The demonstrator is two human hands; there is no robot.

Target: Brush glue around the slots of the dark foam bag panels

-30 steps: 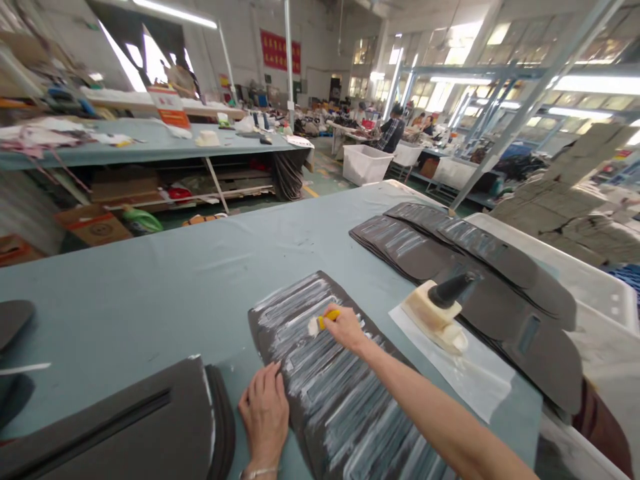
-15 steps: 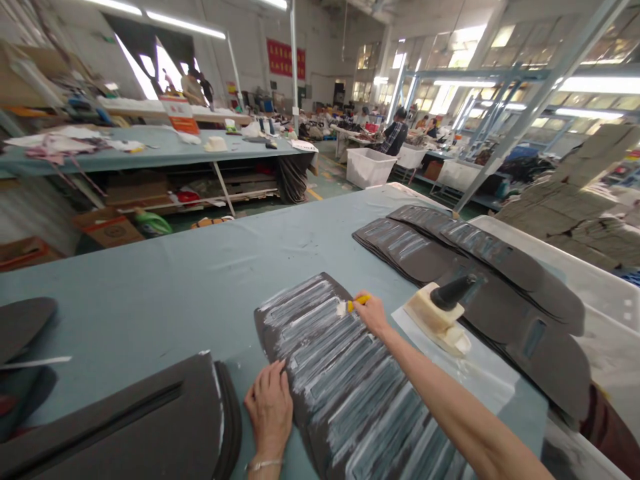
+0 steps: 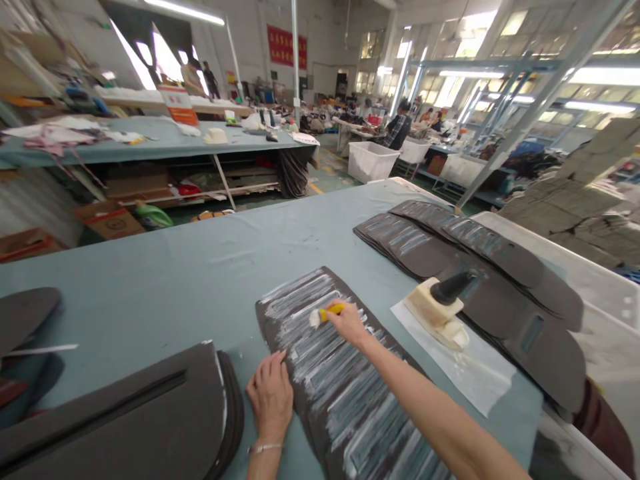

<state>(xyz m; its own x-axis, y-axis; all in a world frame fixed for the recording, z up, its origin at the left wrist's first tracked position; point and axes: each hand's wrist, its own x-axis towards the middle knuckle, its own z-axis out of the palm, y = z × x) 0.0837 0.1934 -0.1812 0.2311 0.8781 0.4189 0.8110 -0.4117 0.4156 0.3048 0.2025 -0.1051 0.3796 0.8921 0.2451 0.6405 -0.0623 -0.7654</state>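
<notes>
– Brush, yellow-handled, quantity one: which hand is holding it?

– Right hand. Its fingers are pinching the handle narrowly; the white-coated bristles are pointing left, over the far half of a dark panel.

– Panel's position?

– Lying on the blue-green table, well in from the right edge, its far end pointing towards the table's far edge. White streaks are running crosswise over most of its surface.

– Left hand?

– Lying palm down beside the panel, fingers close together and slightly bent, gripping nothing, fingertips touching the panel's left edge. A bracelet is circling the wrist.

– Items to the left?

– One stack of dark pieces, the top one bearing a long slot, is lying between the left hand and the table's left side.

– Items to the right?

– One cream vessel with a black part on top, kind impossible to tell, is standing on a white sheet. Beyond it, stacked dark panels with streaked far ends are lying along the right edge. Beside that edge, a white tray is sitting.
</notes>
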